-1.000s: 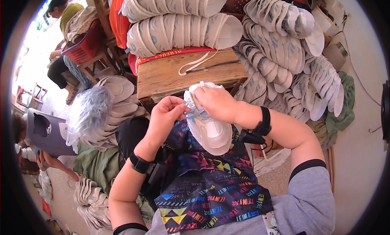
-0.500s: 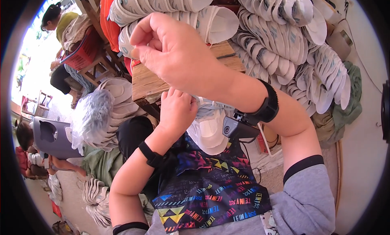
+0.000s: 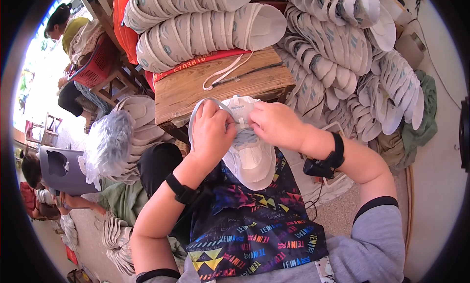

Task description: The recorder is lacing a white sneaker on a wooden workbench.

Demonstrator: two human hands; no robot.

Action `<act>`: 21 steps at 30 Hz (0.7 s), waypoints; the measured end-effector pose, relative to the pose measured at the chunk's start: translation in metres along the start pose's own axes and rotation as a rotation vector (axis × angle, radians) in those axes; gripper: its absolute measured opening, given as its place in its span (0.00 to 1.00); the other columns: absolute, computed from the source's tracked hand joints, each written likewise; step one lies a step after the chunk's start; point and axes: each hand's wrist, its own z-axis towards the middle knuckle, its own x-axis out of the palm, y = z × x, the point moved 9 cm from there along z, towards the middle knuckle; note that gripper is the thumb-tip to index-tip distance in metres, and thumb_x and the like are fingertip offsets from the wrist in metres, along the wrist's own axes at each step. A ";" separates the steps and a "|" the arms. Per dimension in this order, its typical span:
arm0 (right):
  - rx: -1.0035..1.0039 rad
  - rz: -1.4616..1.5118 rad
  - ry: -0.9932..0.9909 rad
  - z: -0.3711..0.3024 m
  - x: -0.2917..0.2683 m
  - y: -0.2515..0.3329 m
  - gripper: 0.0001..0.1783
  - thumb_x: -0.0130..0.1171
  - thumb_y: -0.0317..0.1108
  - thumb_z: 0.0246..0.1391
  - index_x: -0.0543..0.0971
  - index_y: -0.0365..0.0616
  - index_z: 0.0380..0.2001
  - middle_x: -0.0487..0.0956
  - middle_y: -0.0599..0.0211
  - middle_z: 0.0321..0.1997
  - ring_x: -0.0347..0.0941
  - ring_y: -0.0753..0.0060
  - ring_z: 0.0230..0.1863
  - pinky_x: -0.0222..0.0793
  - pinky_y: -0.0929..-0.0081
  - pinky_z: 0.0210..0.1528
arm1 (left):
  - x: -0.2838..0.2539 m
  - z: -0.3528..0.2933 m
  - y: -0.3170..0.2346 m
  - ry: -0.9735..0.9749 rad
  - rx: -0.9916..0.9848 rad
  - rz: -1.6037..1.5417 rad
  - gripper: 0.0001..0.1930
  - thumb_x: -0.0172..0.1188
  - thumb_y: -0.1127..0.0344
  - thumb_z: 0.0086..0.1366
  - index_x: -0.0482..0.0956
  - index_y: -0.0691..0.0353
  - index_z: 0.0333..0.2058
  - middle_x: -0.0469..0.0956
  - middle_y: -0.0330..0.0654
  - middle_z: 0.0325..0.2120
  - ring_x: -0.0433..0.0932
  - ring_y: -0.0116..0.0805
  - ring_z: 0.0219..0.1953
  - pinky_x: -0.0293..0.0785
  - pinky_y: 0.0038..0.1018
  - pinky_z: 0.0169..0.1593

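A white and light-grey shoe upper [image 3: 252, 168] rests over my lap, its toe toward me, with grey-blue lace [image 3: 245, 137] crossing its front. My left hand [image 3: 213, 131] is closed at the left side of the lacing, fingers curled. A loop of grey lace [image 3: 195, 109] arcs around that hand to the upper's middle. My right hand [image 3: 276, 124] is closed in a pinch at the right edge of the upper, beside the tongue [image 3: 240, 106]. What its fingertips hold is too small to make out.
Ahead stands a wooden bench [image 3: 220, 82] bearing a loose white lace [image 3: 232, 70], a thin dark rod [image 3: 252, 76] and rows of nested uppers [image 3: 196, 35]. More stacked uppers [image 3: 333, 48] are at right. Plastic-wrapped uppers [image 3: 115, 141] sit left, near a grey chair [image 3: 63, 168]. Other people are farther left.
My right hand has come down from above the bench to the upper's right edge. A grey lace loop now shows around my left hand, and the tongue is exposed.
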 end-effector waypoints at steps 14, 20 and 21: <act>0.212 0.141 -0.163 -0.009 -0.005 -0.024 0.06 0.60 0.30 0.48 0.73 0.43 0.27 0.72 0.60 0.29 0.74 0.53 0.32 0.70 0.62 0.33 | -0.013 -0.017 0.017 -0.087 -0.115 -0.258 0.08 0.64 0.75 0.52 0.80 0.62 0.33 0.68 0.39 0.32 0.68 0.37 0.38 0.68 0.28 0.42; 0.318 -0.110 -0.427 -0.011 -0.077 -0.062 0.06 0.60 0.28 0.51 0.72 0.44 0.28 0.71 0.62 0.31 0.74 0.64 0.29 0.70 0.68 0.28 | -0.005 -0.054 0.026 0.096 -0.233 -0.309 0.09 0.67 0.74 0.51 0.79 0.63 0.33 0.68 0.39 0.31 0.67 0.28 0.26 0.68 0.23 0.31; 0.263 0.160 -0.445 -0.006 -0.065 -0.061 0.06 0.59 0.28 0.53 0.72 0.43 0.28 0.71 0.63 0.31 0.75 0.67 0.29 0.71 0.69 0.28 | -0.001 -0.057 0.029 0.116 -0.271 -0.290 0.09 0.68 0.74 0.51 0.79 0.63 0.32 0.68 0.39 0.30 0.68 0.27 0.26 0.68 0.23 0.31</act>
